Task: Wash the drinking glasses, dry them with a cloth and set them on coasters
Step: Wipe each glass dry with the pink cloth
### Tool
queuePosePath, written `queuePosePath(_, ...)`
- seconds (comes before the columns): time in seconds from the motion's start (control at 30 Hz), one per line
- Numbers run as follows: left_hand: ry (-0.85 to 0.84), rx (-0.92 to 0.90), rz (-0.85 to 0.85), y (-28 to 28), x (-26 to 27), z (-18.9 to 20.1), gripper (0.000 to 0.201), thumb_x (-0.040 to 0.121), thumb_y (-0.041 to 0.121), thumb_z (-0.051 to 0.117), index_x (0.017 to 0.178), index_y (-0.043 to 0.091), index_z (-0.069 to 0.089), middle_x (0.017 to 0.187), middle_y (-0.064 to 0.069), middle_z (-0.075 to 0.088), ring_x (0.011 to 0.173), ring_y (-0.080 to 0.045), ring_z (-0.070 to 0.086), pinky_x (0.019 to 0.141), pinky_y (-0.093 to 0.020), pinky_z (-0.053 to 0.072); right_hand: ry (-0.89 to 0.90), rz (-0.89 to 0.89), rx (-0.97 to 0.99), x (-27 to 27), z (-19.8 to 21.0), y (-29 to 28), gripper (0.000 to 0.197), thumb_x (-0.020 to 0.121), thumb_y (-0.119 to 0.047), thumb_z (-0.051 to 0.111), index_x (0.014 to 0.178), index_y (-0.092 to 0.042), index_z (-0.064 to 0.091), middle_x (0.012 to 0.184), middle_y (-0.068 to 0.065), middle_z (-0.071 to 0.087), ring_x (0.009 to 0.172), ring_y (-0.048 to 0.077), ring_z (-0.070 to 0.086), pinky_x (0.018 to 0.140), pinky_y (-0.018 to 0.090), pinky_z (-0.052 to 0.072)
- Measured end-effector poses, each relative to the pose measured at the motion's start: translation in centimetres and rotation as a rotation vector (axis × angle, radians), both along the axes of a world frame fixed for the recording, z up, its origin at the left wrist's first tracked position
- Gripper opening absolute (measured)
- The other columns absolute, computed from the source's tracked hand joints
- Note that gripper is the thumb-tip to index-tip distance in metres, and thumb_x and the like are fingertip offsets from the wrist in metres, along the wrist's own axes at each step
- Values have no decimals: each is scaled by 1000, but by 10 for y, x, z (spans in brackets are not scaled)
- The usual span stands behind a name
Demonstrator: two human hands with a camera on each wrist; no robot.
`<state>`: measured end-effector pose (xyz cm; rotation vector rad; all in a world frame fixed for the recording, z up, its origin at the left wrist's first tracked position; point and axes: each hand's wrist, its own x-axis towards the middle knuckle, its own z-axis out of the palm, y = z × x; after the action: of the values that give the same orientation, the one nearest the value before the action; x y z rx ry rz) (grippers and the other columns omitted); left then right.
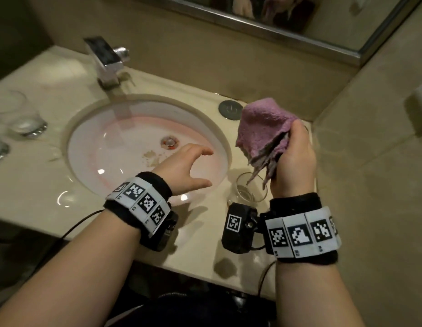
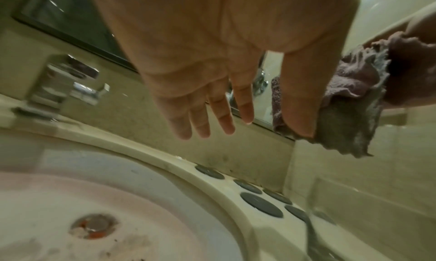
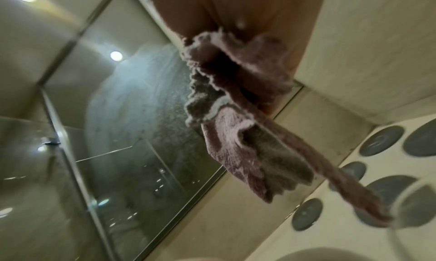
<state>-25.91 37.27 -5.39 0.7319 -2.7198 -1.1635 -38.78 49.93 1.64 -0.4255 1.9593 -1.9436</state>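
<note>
My right hand (image 1: 293, 159) grips a bunched pink cloth (image 1: 262, 128) above the counter to the right of the sink; its frayed end (image 3: 247, 140) hangs down toward a clear glass (image 1: 251, 191) standing on the counter right below. My left hand (image 1: 191, 166) hovers over the basin with fingers (image 2: 200, 119) spread and nothing in it. Several dark round coasters (image 2: 260, 204) lie on the counter behind that glass; one coaster (image 1: 230, 109) shows in the head view. Two more glasses (image 1: 23, 114) stand at the far left.
The white basin (image 1: 92, 147) has a pinkish ring, debris and a metal drain (image 1: 169, 142). A chrome faucet (image 1: 106, 60) stands behind it. A mirror (image 1: 299, 15) and tiled wall (image 1: 370, 138) close off the back and right. Wrist cables trail off the counter's front edge.
</note>
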Motion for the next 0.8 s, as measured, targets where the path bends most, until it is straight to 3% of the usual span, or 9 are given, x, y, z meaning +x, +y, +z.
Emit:
queuePosePath(0.17,46,-70,196,-42,46,17,49,82,28,67,127,18,50,131,-1,47,121,-12,44,97,-15,28,31,135,-10,41,3,-45,28,100,-22,35,105,-13,61,95,-3,63,89,4,58,77,20,48)
queuePosePath(0.23,37,-91,290,-62,71,24,44,84,28,65,125,19,52,132,0,47,122,-14,43,95,-17,28,40,181,17,62,-1,-68,28,100,-22,36,103,-17,63,100,-1,65,98,9,60,86,25,49)
queuePosePath(0.33,2,-129,444,-95,111,33,43,85,30,65,125,21,52,135,-2,45,126,-18,41,103,-27,29,18,250,51,93,-8,-102,29,95,-30,37,91,-26,65,104,5,66,105,19,60,99,45,45)
queuePosePath(0.4,-34,-159,536,-118,136,36,45,85,30,64,126,20,52,136,-4,44,126,-20,41,105,-30,30,-48,279,57,115,-12,-124,29,94,-33,38,95,-24,65,107,10,66,106,25,60,95,45,48)
queuePosePath(0.5,-95,-202,619,-151,168,39,48,85,32,64,128,20,49,137,-6,43,124,-24,43,105,-35,32,-231,239,39,145,-15,-152,42,98,-33,42,120,1,56,122,27,56,114,43,53,71,33,50)
queuePosePath(0.57,-148,-241,648,-172,186,39,50,85,31,64,131,20,47,138,-6,42,125,-26,42,105,-37,33,-287,256,52,159,-17,-170,40,99,-27,40,120,4,54,121,27,57,115,43,52,71,36,51)
queuePosePath(0.63,-177,-285,690,-190,200,40,52,85,28,64,132,18,45,139,-7,41,127,-27,40,106,-38,32,-299,322,61,169,-18,-185,29,99,-22,39,105,-8,63,104,18,67,106,37,60,85,44,51)
queuePosePath(0.7,-230,-355,743,-205,212,40,51,85,26,64,131,16,45,136,-8,42,125,-28,39,104,-39,33,-344,357,37,176,-20,-198,29,98,-23,38,92,-16,66,89,9,71,96,27,66,85,43,53)
queuePosePath(0.8,-453,-416,778,-221,225,38,43,82,27,63,120,12,49,125,-10,48,115,-30,44,96,-41,38,-387,331,16,183,-26,-215,31,98,-28,39,96,-15,67,93,9,72,96,25,67,85,42,54)
